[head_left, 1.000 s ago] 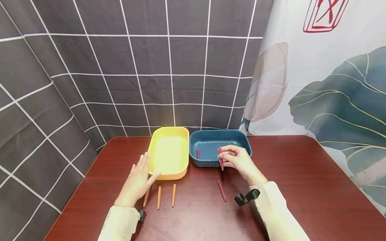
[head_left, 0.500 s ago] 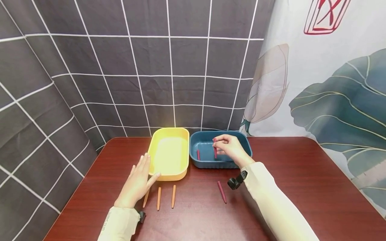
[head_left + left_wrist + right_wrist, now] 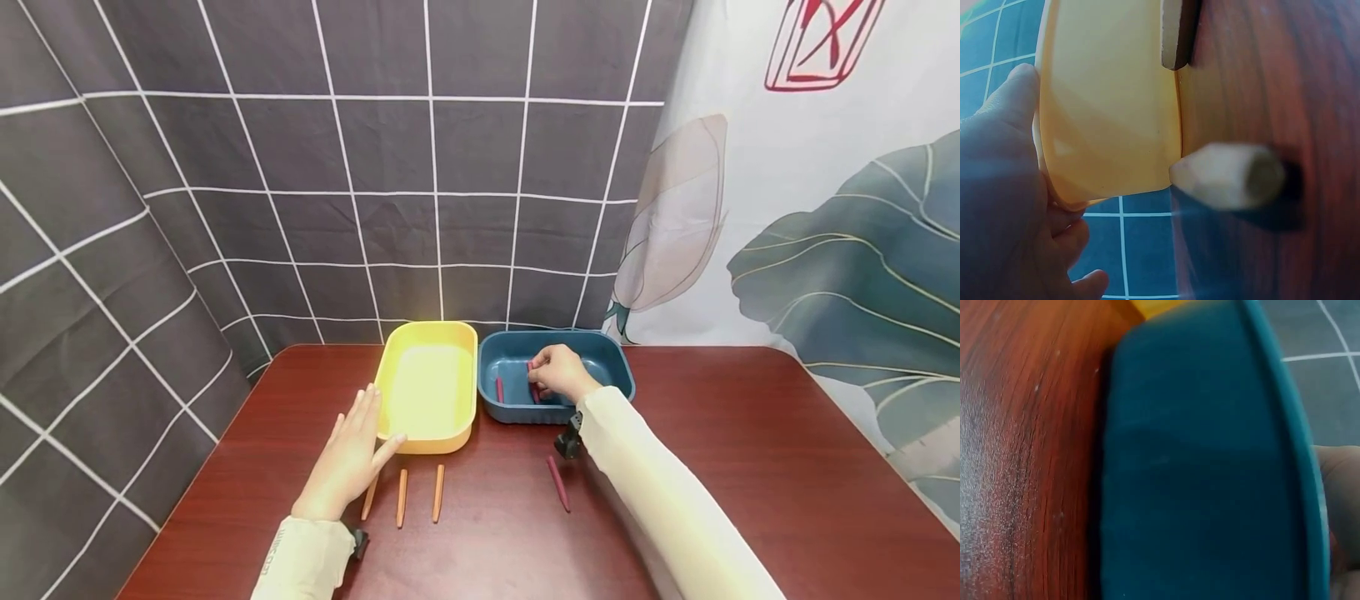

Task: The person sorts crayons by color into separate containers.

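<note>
Lower now, the right hand [image 3: 562, 374] pinches a red stick [image 3: 535, 393] inside one-o'clock's blue tray [image 3: 517, 412]; straight-fingered left hand [image 3: 342, 461] perhaps steadies yellow tray [image 3: 431, 445].

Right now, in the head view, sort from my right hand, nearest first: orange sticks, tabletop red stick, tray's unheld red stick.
1. Unheld red stick: in blue tray, left.
2. Tabletop red stick: on your side.
3. Orange sticks: farther left.
</note>
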### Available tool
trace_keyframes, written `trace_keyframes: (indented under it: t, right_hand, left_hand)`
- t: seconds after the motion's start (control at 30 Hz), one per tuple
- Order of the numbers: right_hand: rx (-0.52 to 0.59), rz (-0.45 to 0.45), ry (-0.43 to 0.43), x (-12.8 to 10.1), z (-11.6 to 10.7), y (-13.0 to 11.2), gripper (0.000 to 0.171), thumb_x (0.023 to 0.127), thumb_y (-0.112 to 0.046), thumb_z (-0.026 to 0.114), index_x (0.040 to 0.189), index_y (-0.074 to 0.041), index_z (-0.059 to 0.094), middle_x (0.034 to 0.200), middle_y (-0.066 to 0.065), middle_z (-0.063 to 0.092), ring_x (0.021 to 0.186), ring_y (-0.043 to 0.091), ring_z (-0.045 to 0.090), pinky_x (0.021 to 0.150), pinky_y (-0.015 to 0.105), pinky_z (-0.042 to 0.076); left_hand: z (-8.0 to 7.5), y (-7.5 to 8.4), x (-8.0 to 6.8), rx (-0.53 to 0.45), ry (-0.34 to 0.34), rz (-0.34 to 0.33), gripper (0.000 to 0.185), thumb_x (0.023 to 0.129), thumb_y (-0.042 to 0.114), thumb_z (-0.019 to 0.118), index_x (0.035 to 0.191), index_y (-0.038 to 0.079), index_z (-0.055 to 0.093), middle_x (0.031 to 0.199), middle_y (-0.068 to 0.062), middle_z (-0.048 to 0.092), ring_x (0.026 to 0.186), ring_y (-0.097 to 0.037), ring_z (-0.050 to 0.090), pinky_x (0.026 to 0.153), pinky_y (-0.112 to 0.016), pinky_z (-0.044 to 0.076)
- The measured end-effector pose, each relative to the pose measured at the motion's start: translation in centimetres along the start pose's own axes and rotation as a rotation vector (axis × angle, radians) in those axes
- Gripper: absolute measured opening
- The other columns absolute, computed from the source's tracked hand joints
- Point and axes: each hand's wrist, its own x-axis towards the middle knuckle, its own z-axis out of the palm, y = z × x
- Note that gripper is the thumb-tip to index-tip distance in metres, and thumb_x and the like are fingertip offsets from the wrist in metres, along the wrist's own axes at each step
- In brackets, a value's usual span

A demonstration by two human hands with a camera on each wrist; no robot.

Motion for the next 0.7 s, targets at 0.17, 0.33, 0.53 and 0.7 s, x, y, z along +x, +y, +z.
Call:
trace_keyframes:
  t: [0.17,0.33,0.53,0.7]
  right_hand:
    - [-0.045,0.030,-0.007,0.4,-0.2,0.4,0.005,0.087,0.003,0.070,0.086,0.006,0.067,0.080,0.014,0.068,0.057,0.013,0.065,0.059,0.032,0.061]
    - [-0.091,0.034,0.003,0.5,-0.8,0.7,0.007,0.087,0.002,0.069,0.082,0.007,0.070,0.075,0.013,0.067,0.053,0.013,0.063,0.058,0.032,0.061]
    - [-0.113,-0.001,0.035,-0.2,-1.4,0.6,0.005,0.088,-0.001,0.069,0.089,0.004,0.069,0.083,0.014,0.069,0.061,0.017,0.066,0.061,0.033,0.061]
    - [-0.133,-0.059,0.038,-1.3,-1.9,-0.2,0.012,0.091,-0.003,0.068,0.100,0.005,0.067,0.087,0.014,0.071,0.073,0.024,0.070,0.066,0.034,0.061]
  left_hand:
    - [0.0,0.1,-0.1,-0.001,0.002,0.001,0.084,0.101,0.046,0.058,0.156,-0.008,0.025,0.163,-0.026,0.022,0.152,-0.042,0.020,0.119,-0.063,0.020]
    - [0.1,0.1,0.0,0.004,0.017,0.014,0.084,0.101,0.046,0.058,0.156,-0.008,0.026,0.163,-0.027,0.024,0.151,-0.042,0.021,0.119,-0.063,0.021]
    - [0.0,0.1,0.0,-0.002,0.008,0.011,0.085,0.101,0.047,0.057,0.156,-0.008,0.025,0.163,-0.026,0.023,0.152,-0.042,0.020,0.119,-0.063,0.020]
    - [0.1,0.1,0.0,-0.008,0.004,0.007,0.085,0.101,0.048,0.057,0.156,-0.008,0.025,0.163,-0.027,0.022,0.151,-0.043,0.019,0.119,-0.064,0.020]
